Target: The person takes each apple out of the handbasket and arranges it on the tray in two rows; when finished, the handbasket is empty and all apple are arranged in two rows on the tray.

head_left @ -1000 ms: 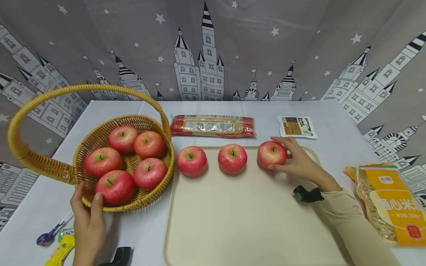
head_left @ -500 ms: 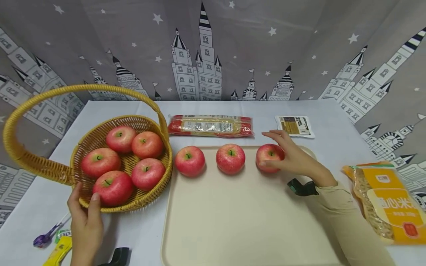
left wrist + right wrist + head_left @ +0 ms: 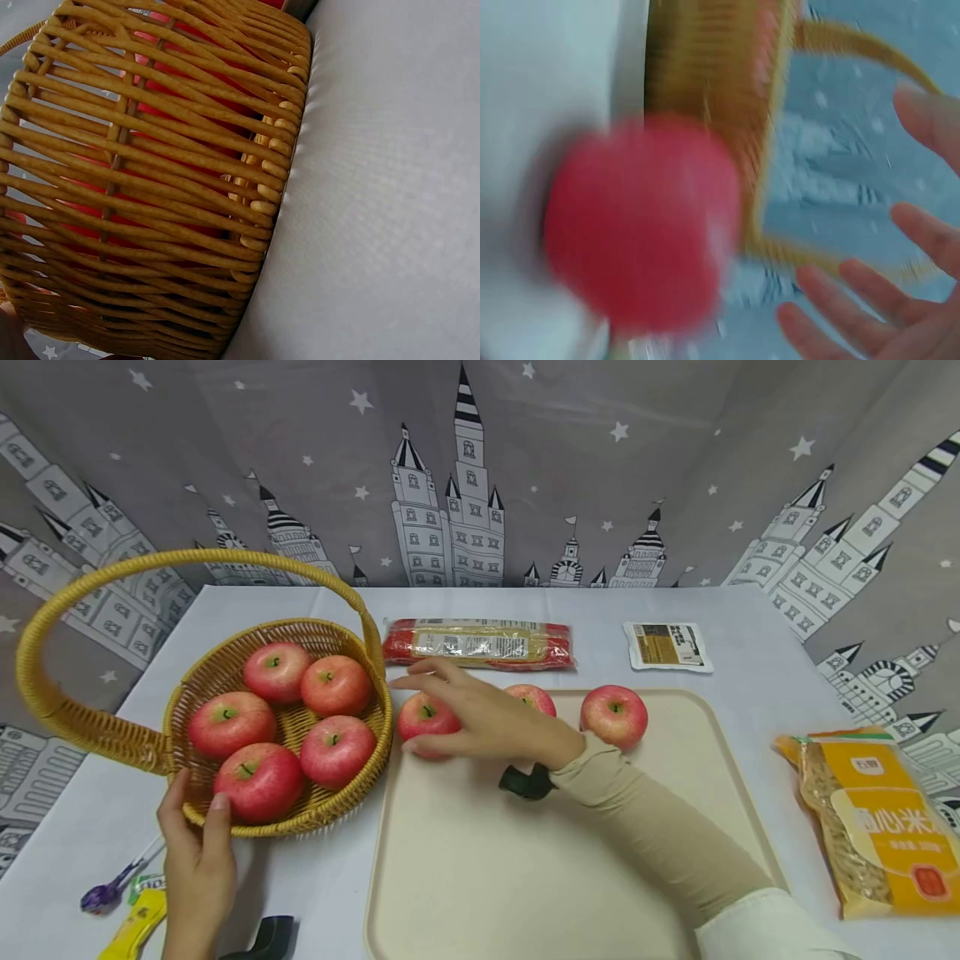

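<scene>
Three red apples stand in a row along the far edge of a cream tray: left apple, middle apple, right apple. Right hand: reaches across the tray from the right, spread over the left apple, fingers straight and parted, none curled round the fruit; whether the palm touches the apple cannot be told, and the middle apple is partly hidden behind the hand. The right wrist view, blurred, shows the same open fingers beside the red apple. Five more apples lie in a wicker basket with a tall hoop handle, at the left, its rim just beside the tray's left edge. Left hand: grips the near rim of the basket, thumb curled over the edge next to the nearest apple. The left wrist view shows the woven basket wall close up, red showing between the strands, standing on the white tablecloth. Other items: a long red packet beyond the tray; a small flat sachet at the far right; a yellow bag of grain at the right edge; a purple-handled utensil and a yellow wrapper at the near left.
</scene>
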The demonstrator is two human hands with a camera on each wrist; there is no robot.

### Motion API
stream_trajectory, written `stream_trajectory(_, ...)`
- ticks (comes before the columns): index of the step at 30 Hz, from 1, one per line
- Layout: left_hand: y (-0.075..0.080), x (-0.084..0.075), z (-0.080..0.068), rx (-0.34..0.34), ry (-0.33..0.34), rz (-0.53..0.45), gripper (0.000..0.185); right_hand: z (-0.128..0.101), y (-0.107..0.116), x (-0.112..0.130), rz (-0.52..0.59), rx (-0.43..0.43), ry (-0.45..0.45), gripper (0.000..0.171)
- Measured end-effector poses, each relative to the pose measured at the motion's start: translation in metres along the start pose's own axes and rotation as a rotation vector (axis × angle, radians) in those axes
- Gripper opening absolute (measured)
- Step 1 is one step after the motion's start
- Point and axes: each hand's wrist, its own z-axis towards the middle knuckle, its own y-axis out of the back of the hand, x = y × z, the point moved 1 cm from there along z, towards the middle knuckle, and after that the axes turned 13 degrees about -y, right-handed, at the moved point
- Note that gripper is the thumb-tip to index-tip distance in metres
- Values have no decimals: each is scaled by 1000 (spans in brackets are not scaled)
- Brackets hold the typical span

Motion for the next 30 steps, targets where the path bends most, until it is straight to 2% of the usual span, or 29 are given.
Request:
stream_trajectory(4, -1, -1, 1, 8, -3, 4, 54, 23, -33, 20, -39, -1, 86, 59)
stream_trajectory(6, -2, -2, 1, 8, -2, 7, 54, 33, -46, 29, -97, -9, 84, 59)
stream_trajectory(8, -2, -1, 1, 10, 6, 14, 54, 42, -57, 37, -179, -2, 59, 60)
stream_trajectory(13, 0, 0, 0, 10, 11, 17, 55, 56, -72, 54, -372, 78, -13, 67)
stream_trajectory(17, 1, -1, 0, 1, -6, 6, 54, 61, -74, 61, -422, 109, -51, 65)
stream_trajectory(23, 1, -1, 0, 2, -34, -17, 54, 58, -72, 57, -320, 27, -17, 58)
stream_trajectory(27, 2, -1, 0, 10, -25, -8, 55, 46, -60, 53, -123, -43, 36, 53)
stream_trajectory(30, 3, -1, 0, 10, -18, -3, 55, 34, -44, 52, 21, -105, 120, 51)
